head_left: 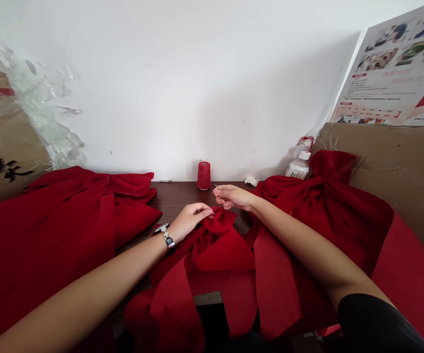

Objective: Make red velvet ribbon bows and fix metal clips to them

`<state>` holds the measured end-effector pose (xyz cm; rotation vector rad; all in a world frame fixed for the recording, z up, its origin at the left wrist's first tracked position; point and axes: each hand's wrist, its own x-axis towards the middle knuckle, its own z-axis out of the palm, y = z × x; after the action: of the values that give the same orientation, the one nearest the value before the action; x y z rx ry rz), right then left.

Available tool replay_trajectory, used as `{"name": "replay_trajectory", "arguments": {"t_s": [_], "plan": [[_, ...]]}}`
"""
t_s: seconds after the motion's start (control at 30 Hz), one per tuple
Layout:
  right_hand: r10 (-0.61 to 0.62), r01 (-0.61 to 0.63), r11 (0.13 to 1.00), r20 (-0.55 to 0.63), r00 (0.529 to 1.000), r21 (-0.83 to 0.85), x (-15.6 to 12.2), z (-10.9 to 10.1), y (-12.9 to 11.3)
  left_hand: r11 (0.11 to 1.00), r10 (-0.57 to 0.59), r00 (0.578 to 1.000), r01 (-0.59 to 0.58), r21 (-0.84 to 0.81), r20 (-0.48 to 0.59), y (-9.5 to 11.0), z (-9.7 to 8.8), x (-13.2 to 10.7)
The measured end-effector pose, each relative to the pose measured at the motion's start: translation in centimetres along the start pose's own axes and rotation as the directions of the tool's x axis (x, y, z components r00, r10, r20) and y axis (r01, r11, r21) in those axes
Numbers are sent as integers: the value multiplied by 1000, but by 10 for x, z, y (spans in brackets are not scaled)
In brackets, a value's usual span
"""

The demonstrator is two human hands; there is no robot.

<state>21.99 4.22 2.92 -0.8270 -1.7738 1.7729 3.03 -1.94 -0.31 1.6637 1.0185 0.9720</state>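
Far left, we note a large red bow (pixel 68 211) crowding the table (pixel 175 193). Left hand (pixel 190 219) pinches the middle red bow (pixel 226 250), before a thread cone (pixel 204 175). Right hand (pixel 233 196) pinches a needle-like sliver (pixel 215 186). White-capped bottle (pixel 298 167) behind a third bow (pixel 315 201).

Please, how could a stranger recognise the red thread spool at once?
Against the white wall is a dark brown tabletop. Near its back edge stands the cylindrical red thread spool. Thin needle-like points rise from its top, unlike the gathered red fabric nearby.
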Motion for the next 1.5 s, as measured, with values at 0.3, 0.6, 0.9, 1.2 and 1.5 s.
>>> {"name": "replay_trajectory", "arguments": {"t_s": [0.3, 0.6, 0.9, 1.2, 1.5], "plan": [[-54, 94, 824, 89, 995, -559, -4, 5, -7, 994, 8, 1000, -11, -107, -26, -3, 1, 2], [-330, 248, 587, 52, 942, -771, -3, -3, -8, 997, -28, 999, 25, -78, -34, -1, 1, 2], [-608, 215, 384, -70, 791, -898, -6, -6, -7, 999, -31, 997, 28, -39, -72, -6, 3, 5], [-233, -360, 169, -392, 890, -917, -15, -50, 13, 1000, 8, 992, -10, -17, -126, -11, 1, 4], [-193, -455, 130, -473, 860, -881, -5, -46, 30, 999, -47, 990, 48, 6, -132, -13, 0, 6]]}}
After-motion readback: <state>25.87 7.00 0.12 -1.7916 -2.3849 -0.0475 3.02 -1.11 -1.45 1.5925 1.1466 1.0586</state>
